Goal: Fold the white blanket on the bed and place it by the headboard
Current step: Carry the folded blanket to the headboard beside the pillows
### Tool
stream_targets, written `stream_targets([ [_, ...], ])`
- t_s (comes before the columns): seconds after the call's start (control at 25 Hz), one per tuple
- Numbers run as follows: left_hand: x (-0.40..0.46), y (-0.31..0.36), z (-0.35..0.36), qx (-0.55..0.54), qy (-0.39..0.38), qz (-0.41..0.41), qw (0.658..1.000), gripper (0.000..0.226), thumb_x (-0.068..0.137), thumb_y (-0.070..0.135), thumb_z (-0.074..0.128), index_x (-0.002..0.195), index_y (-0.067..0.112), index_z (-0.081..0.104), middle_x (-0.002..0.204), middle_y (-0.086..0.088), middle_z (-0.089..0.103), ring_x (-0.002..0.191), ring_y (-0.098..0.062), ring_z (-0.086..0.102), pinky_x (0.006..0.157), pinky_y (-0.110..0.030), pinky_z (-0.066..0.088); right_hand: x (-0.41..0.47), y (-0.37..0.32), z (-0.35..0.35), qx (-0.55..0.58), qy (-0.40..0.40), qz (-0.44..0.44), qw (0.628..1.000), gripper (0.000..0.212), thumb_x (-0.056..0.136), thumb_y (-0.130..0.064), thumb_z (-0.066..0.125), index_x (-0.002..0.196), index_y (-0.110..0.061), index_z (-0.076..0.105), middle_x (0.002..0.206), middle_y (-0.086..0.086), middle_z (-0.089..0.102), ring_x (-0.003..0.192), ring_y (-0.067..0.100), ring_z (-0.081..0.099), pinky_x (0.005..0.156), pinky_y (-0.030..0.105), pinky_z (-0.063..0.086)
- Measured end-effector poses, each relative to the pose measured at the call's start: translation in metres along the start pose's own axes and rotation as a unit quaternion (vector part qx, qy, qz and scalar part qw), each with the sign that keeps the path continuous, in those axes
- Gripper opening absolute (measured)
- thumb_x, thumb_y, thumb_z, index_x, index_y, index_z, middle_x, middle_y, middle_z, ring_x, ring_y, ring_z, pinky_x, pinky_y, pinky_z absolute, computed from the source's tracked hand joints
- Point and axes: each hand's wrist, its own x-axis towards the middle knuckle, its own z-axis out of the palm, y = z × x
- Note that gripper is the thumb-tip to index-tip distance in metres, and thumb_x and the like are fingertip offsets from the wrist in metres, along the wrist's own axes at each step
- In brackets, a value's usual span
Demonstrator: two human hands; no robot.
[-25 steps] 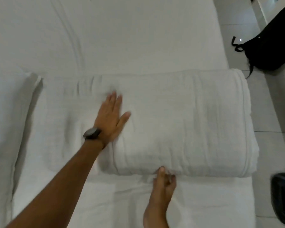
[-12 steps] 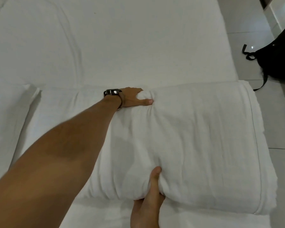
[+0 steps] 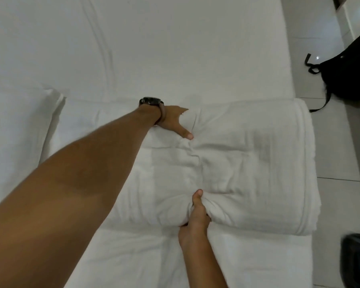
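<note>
Folded blanket (image 3: 227, 163) lies centre-right of frame, on bed (image 3: 154, 48). Gripped at far edge by left hand (image 3: 173, 121), near edge by right hand (image 3: 195, 217). Step judged: lifting bundle; carry to headboard req'd next.

We see bare forearms, no sleeves; on our left wrist sits a dark watch (image 3: 152, 100) with a brownish strap.

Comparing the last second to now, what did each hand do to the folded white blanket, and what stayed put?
The left hand, flat on top of the folded white blanket a second ago, reached to its far edge and gripped it. The right hand went from touching the near edge to bunching it tightly; the fabric now puckers between both grips. The blanket stays on the white bed, and the black bag stays on the floor.
</note>
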Motion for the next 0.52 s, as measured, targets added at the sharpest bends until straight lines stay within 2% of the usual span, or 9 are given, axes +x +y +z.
stream_targets([
  [0.04, -0.023, 0.006, 0.001, -0.026, 0.006, 0.015, 1.000, 0.104, 0.060, 0.080, 0.083, 0.149, 0.037, 0.050, 0.147, 0.011, 0.059, 0.131, -0.018, 0.058, 0.111, -0.043, 0.048, -0.037, -0.012, 0.014, 0.007, 0.012, 0.009, 1.000, 0.114, 0.047, -0.073, 0.099, 0.146, -0.033, 0.060, 0.136, -0.003, 0.074, 0.115, 0.024, 0.076, 0.106, 0.055, 0.058],
  [0.12, -0.070, 0.008, 0.001, -0.109, 0.018, 0.037, 0.993, 0.077, 0.065, 0.070, 0.087, 0.132, 0.039, 0.064, 0.127, 0.015, 0.071, 0.114, -0.013, 0.068, 0.102, -0.041, 0.056, -0.109, -0.036, 0.025, 0.028, 0.022, -0.020, 0.999, 0.083, 0.069, -0.046, 0.100, 0.143, -0.031, 0.065, 0.130, -0.002, 0.076, 0.114, 0.026, 0.075, 0.106, 0.057, 0.057],
  [0.16, -0.101, 0.004, -0.001, -0.150, 0.024, 0.039, 0.988, 0.070, 0.065, 0.067, 0.088, 0.126, 0.038, 0.069, 0.121, 0.014, 0.074, 0.109, -0.012, 0.071, 0.099, -0.042, 0.059, -0.138, -0.043, 0.020, 0.029, 0.008, -0.029, 0.999, 0.068, 0.079, -0.033, 0.095, 0.142, -0.028, 0.067, 0.129, -0.002, 0.077, 0.114, 0.027, 0.075, 0.105, 0.057, 0.057],
  [0.24, -0.165, -0.015, -0.002, -0.207, 0.044, 0.022, 0.977, 0.063, 0.066, 0.067, 0.089, 0.118, 0.035, 0.073, 0.114, 0.013, 0.077, 0.104, -0.013, 0.074, 0.097, -0.043, 0.060, -0.196, -0.051, 0.010, 0.018, -0.008, -0.049, 0.999, 0.056, 0.088, -0.019, 0.086, 0.141, -0.024, 0.068, 0.126, -0.001, 0.078, 0.113, 0.027, 0.075, 0.104, 0.053, 0.058],
  [0.4, -0.296, -0.077, 0.015, -0.292, 0.097, -0.011, 0.951, 0.056, 0.073, 0.063, 0.087, 0.119, 0.034, 0.073, 0.108, 0.012, 0.080, 0.099, -0.012, 0.077, 0.097, -0.043, 0.060, -0.276, -0.028, 0.004, -0.061, -0.035, -0.096, 0.993, 0.049, 0.089, -0.016, 0.086, 0.135, -0.021, 0.069, 0.118, -0.005, 0.077, 0.102, 0.019, 0.074, 0.089, 0.042, 0.060],
  [0.52, -0.408, -0.146, 0.031, -0.332, 0.160, -0.038, 0.929, 0.070, 0.075, 0.061, 0.086, 0.135, 0.032, 0.064, 0.121, 0.012, 0.076, 0.109, -0.011, 0.072, 0.104, -0.040, 0.055, -0.338, 0.030, 0.022, -0.121, -0.081, -0.122, 0.982, 0.050, 0.087, -0.020, 0.089, 0.133, -0.021, 0.070, 0.121, -0.004, 0.078, 0.108, 0.023, 0.074, 0.102, 0.051, 0.059],
])
